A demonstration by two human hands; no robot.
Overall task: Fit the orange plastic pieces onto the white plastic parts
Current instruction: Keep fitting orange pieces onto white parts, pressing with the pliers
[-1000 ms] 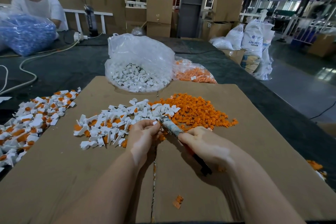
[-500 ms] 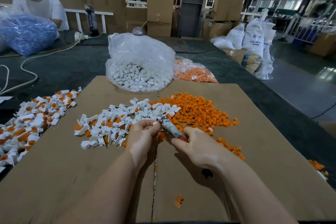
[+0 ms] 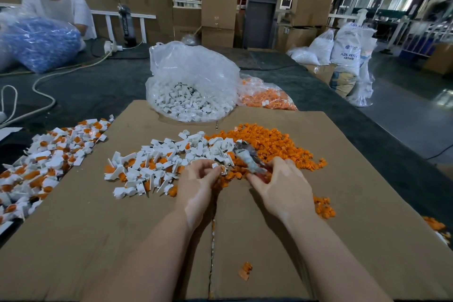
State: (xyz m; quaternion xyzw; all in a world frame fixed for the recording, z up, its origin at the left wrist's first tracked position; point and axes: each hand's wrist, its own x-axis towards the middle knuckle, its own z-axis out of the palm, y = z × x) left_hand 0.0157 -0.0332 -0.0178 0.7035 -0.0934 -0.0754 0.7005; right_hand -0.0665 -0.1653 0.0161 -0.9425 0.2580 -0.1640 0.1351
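A heap of loose white plastic parts (image 3: 166, 164) lies on the cardboard sheet (image 3: 98, 240), mixed with some orange ones. To its right spreads a pile of orange pieces (image 3: 272, 144). My left hand (image 3: 198, 184) pinches a small white part (image 3: 217, 167) at the edge of the orange pile. My right hand (image 3: 282, 186) grips a tape-wrapped tool (image 3: 248, 158) whose blurred tip points up and left over the orange pieces. Fitted white-and-orange parts (image 3: 46, 162) lie in a heap at the far left.
A clear bag of white parts (image 3: 191, 83) and a bag of orange pieces (image 3: 267, 98) stand behind the cardboard. A stray orange piece (image 3: 245, 271) lies near me. A person with a blue bag (image 3: 39, 41) sits at the far left. Cables cross the dark table.
My right hand has slid forward and to the right onto the orange pile, carrying the tool away from my left hand. My left hand has stayed in place with the white part.
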